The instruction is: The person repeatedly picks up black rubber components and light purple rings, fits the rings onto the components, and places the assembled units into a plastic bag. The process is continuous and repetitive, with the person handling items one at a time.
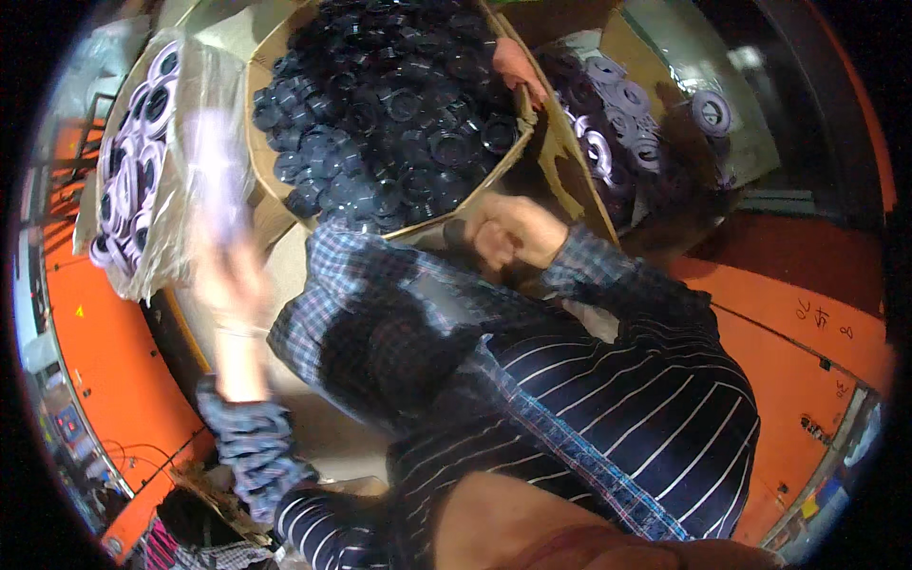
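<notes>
Pale purple piece (217, 161) up on the left, and it's a streak of blur, its exact shape too smeared to read! It sits at the fingertips of the left hand (233, 275), which looks closed around its lower end, just beside the plastic-lined box (176, 255) piled with purple rings (123, 190), several showing dark centres. Over to the right hand (521, 231): fingers curled in, tucked by the near edge of the middle box (256, 152), and whether anything is inside that curl, I cannot tell. What a heap in that middle box, black round parts (408, 114) packed right across it! A pinkish-orange cloth (516, 66) drapes its right edge. Further right, another cardboard box (655, 38) carries more purple discs (622, 100), and orange panels (104, 351) flank both sides.
</notes>
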### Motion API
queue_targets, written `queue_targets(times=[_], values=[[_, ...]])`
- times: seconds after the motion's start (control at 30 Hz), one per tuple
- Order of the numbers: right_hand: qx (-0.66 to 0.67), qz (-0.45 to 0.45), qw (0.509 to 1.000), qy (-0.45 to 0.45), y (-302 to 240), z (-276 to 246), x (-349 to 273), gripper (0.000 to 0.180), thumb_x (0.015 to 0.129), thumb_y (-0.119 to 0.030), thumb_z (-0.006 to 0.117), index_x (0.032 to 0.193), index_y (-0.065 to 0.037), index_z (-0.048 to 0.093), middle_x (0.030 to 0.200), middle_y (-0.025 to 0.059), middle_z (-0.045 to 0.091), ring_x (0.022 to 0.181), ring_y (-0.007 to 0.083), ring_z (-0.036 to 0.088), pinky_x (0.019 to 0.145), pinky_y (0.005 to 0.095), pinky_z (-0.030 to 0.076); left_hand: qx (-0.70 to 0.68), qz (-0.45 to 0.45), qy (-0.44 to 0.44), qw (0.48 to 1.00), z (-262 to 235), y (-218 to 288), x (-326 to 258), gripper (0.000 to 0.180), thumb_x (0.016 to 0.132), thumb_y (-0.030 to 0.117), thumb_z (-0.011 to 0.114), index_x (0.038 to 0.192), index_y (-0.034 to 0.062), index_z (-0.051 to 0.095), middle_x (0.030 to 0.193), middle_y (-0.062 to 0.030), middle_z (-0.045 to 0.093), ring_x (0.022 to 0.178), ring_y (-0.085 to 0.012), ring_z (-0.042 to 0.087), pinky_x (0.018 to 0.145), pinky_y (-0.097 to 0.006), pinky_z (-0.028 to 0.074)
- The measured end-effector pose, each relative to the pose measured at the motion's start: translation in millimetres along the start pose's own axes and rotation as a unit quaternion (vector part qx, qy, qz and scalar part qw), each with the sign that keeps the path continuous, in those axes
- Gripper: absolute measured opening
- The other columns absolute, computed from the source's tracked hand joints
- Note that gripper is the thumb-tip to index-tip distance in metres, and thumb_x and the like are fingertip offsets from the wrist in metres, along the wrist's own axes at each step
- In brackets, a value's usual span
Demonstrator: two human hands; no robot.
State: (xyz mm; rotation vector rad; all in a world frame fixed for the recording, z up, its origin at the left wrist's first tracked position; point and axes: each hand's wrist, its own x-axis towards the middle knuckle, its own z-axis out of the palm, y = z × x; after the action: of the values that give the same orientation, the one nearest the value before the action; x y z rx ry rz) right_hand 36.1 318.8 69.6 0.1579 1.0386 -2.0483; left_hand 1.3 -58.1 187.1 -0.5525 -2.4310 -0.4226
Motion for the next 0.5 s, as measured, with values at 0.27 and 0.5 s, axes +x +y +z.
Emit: queue_targets(times=[0.27, 0.5], values=[[-0.264, -0.117, 0.861, 0.419, -31, -216, -59, 0.026, 0.092, -0.029, 0.064, 0.097, -0.004, 0.067, 0.071, 0.0037, 0.062, 0.058, 0.0125, 0.057, 0.054, 0.0260, 0.044, 0.067, -0.144, 0.055, 0.986, -44, -146, 93, 0.063, 0.094, 0.029, 0.069, 0.143, -0.0013, 0.045, 0.145, -0.0196, 0.050, 0.134, -0.0284, 0.048, 0.112, -0.037, 0.034], [-0.602, 0.045, 0.617, 0.505, 13, -382, -13, 0.030, 0.091, -0.032, 0.067, 0.103, -0.004, 0.066, 0.076, 0.0042, 0.064, 0.062, 0.0130, 0.058, 0.056, 0.0292, 0.045, -0.037, -0.148, -0.196, 0.969, 26, -10, -53, 0.039, 0.090, 0.007, 0.068, 0.129, 0.0039, 0.061, 0.149, -0.0167, 0.046, 0.137, -0.0316, 0.046, 0.113, -0.041, 0.037]])
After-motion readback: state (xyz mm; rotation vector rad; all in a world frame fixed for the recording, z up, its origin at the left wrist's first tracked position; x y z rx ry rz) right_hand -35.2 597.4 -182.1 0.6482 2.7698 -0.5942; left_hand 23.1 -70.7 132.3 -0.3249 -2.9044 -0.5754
